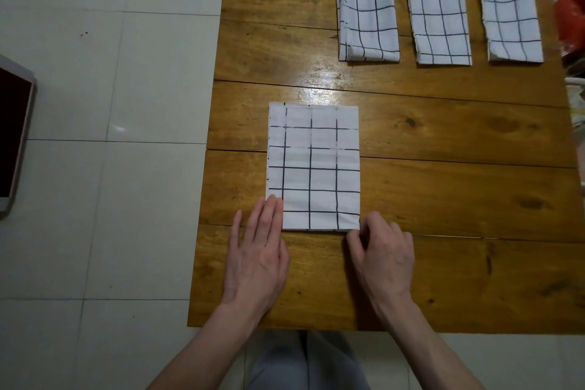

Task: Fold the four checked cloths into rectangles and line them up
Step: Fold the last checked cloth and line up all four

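A brown wooden plank counter stands on a pale tiled floor and carries four white cloths with a dark blue check. Three of them lie along the far edge as small folded rectangles, set side by side with bare wood between them: the left folded cloth, whose left side shows loose layers, the middle folded cloth, and the right folded cloth near the counter's right edge. The fourth cloth, a larger checked rectangle, lies flat nearer the person, left of centre, well apart from the far row, its long sides running away from the viewer. The left hand lies flat with fingers straight and together, palm down, its fingertips resting on the near left corner of the larger rectangle. The right hand has its fingers curled at the near right corner of the same cloth; thumb and fingers appear to pinch that corner, though the contact itself is partly hidden by the knuckles. Both forearms enter from the bottom edge, with grey trouser fabric between them. A red plastic bag sits at the right border, and a dark panel with a pale frame at the left border
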`<state>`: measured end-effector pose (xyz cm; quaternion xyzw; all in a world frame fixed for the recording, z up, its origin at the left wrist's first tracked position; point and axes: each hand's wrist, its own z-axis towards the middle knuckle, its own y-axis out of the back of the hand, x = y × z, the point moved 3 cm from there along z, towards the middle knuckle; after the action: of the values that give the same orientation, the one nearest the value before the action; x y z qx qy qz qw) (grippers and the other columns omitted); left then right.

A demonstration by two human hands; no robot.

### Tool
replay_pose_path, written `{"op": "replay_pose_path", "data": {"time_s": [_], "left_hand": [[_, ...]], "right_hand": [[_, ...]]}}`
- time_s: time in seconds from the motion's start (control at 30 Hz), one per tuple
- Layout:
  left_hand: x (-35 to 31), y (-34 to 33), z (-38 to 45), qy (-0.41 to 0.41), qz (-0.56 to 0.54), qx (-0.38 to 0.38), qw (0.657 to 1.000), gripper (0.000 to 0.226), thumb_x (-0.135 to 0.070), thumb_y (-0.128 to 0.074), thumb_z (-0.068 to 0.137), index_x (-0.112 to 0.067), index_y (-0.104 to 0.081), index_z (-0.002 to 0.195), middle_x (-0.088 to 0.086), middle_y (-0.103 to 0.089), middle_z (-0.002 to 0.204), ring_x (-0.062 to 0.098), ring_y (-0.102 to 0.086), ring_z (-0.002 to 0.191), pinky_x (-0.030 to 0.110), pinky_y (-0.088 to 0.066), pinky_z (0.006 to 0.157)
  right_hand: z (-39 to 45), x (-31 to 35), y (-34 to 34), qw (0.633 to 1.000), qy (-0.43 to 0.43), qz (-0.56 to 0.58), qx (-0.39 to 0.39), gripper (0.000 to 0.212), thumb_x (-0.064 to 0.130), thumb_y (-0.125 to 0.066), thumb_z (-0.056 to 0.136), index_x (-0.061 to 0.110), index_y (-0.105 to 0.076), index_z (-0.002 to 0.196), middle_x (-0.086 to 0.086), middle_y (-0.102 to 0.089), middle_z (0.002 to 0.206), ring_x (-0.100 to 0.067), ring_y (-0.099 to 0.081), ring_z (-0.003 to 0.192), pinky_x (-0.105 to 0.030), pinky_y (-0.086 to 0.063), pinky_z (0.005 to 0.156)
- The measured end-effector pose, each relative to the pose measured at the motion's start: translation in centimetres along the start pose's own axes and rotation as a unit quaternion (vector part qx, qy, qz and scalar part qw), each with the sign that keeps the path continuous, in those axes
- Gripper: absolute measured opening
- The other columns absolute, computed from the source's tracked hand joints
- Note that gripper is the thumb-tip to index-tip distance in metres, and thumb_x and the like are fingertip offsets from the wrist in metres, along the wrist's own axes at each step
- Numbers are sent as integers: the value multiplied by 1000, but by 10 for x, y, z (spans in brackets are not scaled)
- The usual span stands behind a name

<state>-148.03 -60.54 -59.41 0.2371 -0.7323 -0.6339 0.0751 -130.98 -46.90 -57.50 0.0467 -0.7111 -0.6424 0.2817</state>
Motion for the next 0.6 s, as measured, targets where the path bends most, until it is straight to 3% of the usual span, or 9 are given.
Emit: {"op": "replay_pose_path", "data": {"time_s": [0.13,0.27,0.4,0.6], "left_hand": [[-3,1,0,-2,-14,-3,1000,67,-34,-33,102,-15,-20,165,11,-23,171,26,-19,159,57,-27,124],[-7,2,0,-16,-14,-9,1000,67,-35,-34,102,-17,-20,166,16,-21,170,30,-18,159,56,-23,126],[-18,4,0,-41,-13,-11,999,67,-34,-36,102,-18,-20,166,15,-21,170,30,-17,160,55,-22,126],[-42,-6,-5,-114,19,34,993,63,-37,-38,102,-19,-30,163,12,-30,167,31,-33,152,52,-23,123]], "right_hand": [[-1,-10,2,998,64,15,13,28,24,-78,87,18,-57,105,2,-55,91,-15,-52,78,-32,-42,70],[-1,-17,8,990,133,-3,35,42,36,-68,92,17,-59,128,-3,-56,117,-18,-53,104,-34,-43,87],[3,-21,9,983,176,-12,56,35,33,-60,98,17,-66,128,-7,-56,140,-26,-50,131,-41,-42,105],[2,-23,7,976,213,-26,45,36,30,-54,103,14,-66,132,-9,-54,151,-27,-43,146,-46,-41,114]]}}
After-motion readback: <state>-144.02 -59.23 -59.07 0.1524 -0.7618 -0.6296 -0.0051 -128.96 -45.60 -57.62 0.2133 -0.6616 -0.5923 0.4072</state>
